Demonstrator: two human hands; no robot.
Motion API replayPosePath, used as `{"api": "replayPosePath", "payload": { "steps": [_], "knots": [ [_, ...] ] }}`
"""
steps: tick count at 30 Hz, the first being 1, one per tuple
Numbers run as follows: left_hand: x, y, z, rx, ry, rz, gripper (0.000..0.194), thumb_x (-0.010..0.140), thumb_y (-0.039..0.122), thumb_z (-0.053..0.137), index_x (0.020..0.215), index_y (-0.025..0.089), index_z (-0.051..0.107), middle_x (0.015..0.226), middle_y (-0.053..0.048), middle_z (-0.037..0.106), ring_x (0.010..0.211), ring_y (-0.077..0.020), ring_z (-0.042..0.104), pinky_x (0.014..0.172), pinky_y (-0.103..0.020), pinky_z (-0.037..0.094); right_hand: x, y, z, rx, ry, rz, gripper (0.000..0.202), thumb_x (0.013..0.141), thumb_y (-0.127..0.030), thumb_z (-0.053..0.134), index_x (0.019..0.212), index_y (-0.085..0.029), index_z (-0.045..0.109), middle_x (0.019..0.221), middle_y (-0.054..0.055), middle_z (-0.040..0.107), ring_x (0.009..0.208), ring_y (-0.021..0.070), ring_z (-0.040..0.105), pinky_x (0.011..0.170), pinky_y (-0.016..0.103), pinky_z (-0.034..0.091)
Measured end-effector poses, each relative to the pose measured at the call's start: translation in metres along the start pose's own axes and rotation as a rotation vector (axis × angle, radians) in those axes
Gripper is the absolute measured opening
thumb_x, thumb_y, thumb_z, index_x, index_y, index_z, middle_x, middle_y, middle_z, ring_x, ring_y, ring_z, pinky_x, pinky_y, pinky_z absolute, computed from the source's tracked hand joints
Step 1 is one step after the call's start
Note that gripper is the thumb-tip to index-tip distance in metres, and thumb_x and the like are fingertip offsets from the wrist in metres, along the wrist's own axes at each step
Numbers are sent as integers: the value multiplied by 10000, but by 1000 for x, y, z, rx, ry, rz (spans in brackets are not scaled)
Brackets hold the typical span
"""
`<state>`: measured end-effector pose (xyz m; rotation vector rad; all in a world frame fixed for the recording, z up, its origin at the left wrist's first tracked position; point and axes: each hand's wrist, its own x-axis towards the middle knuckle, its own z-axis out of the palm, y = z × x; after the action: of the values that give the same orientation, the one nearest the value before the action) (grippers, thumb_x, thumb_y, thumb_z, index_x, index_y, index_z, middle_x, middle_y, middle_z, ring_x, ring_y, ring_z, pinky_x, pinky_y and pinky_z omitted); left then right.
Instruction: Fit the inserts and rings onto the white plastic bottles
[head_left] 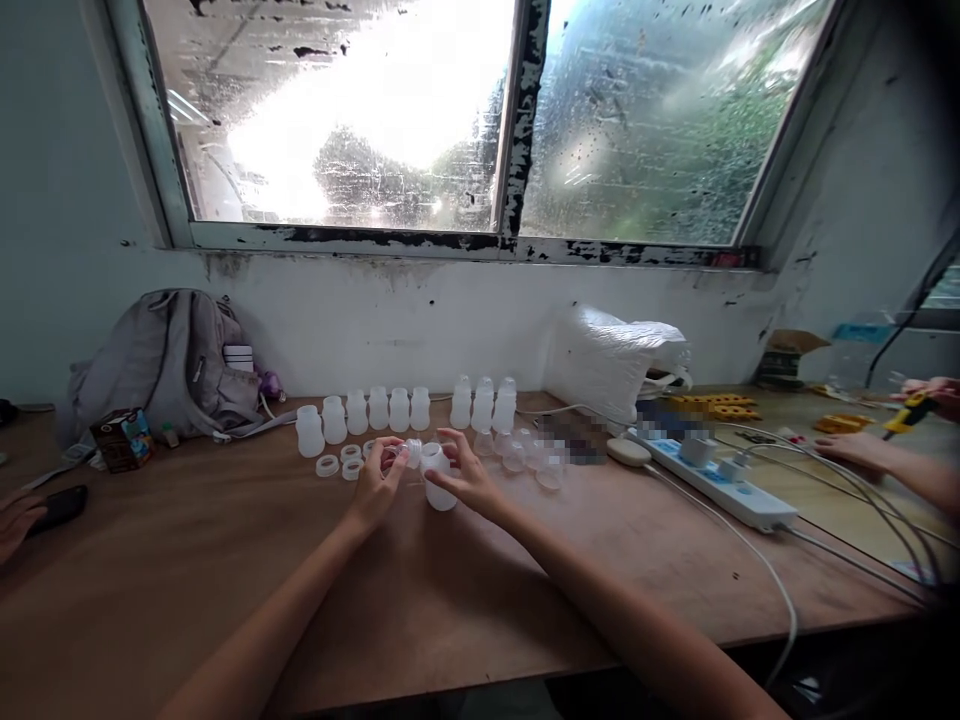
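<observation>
My left hand (381,482) pinches a small clear piece (409,453) that looks like a bottle teat in its collar. Just right of it, a frosted white baby bottle (441,494) stands upright on the table without a cap. My right hand (466,476) curls round its upper part, thumb in front and fingers behind. Several white rings (328,466) lie beside my left hand, partly hidden by it. Several open bottles (379,408) stand in a row behind. Three bottles with clear domed tops (484,403) stand farther right. Several clear domed caps (514,457) lie right of my right hand.
A grey backpack (169,350) and a small carton (122,441) sit at left. A white power strip (720,485) with cables lies at right, near a silvery bag (611,360). Other people's hands show at both edges, one near a phone (60,508), another holding a yellow tool (909,412).
</observation>
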<state>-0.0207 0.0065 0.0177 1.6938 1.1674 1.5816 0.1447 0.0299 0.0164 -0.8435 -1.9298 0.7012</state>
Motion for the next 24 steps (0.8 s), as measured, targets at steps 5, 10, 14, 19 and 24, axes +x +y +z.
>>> {"api": "replayPosePath", "payload": {
  "steps": [5,10,14,19,24],
  "knots": [
    [-3,3,2,-64,-65,40,227,787,360,419,933,189,449,861,-34,561,787,-139,553,685,-251,447,-4,4,11,-29,-70,42,396,678,-422,571,981,-191,463,790,11,552,694,132,502,621,238,396],
    [-6,5,3,13,-123,87,227,782,353,428,936,190,465,895,-40,556,833,-150,547,745,-279,447,-8,0,11,-163,-35,-33,404,674,-436,572,989,-194,500,820,25,568,709,147,512,626,244,397],
    [-5,0,3,3,-131,99,235,768,353,452,927,183,485,922,-44,555,854,-149,539,778,-283,441,-10,-1,5,-362,62,-128,427,665,-431,591,1024,-214,511,951,68,568,839,200,518,731,307,385],
    [-3,-3,3,-46,-116,38,267,730,361,504,934,189,522,924,-37,556,792,-135,542,684,-238,464,-10,-4,-4,-651,113,-225,438,699,-455,552,1062,-213,517,932,100,574,863,232,498,777,345,333],
    [-3,-2,3,-81,-125,-33,286,719,370,510,927,177,544,876,-34,581,780,-138,555,681,-239,463,-11,-6,-7,-769,102,-267,429,732,-459,509,1077,-204,516,905,99,580,859,227,486,781,333,310]
  ]
}}
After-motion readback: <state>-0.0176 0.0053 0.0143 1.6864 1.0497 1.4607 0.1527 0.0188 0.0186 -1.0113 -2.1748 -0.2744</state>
